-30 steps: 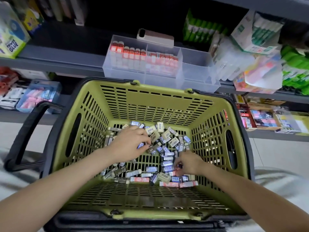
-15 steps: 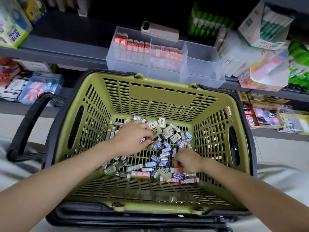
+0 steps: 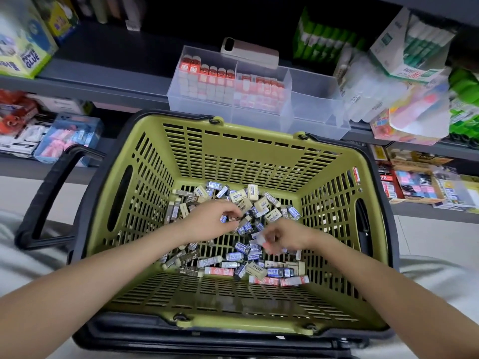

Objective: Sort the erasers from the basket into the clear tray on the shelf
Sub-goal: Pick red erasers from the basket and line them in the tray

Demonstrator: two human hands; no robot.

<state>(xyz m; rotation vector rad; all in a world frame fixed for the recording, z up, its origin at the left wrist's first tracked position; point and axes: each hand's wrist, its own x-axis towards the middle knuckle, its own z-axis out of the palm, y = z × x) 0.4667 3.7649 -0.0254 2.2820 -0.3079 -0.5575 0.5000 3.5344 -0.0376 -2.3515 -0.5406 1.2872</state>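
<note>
Sorting was caught mid-pick, with both hands lowered into an olive-green basket [image 3: 248, 151] parked below the front edge of a grey shelf [image 3: 111, 84]. The left hand [image 3: 210, 224] was curled over the heap at the middle of the basket floor, its fingertips pinched on small blue-sleeved erasers [image 3: 248, 200]. The right hand [image 3: 282, 237], just beside it and blurred, was closed round a pale piece judged to be another eraser. The rest of the stock was scattered loose from the floor's far edge to its near edge, in blue, cream, grey and red paper sleeves. Each block was judged light and firm, slightly rubbery, with a sleeve that could slip off, so it is best pinched across its long sides, several at a time. On the shelf's front edge a clear tray [image 3: 311, 115] with three compartments was set. Red-sleeved erasers [image 3: 207, 79] were stood in rows in the left and middle ones, and nothing could be seen in the right one. A phone [image 3: 250, 51] was propped on the tray's back rim.
</note>
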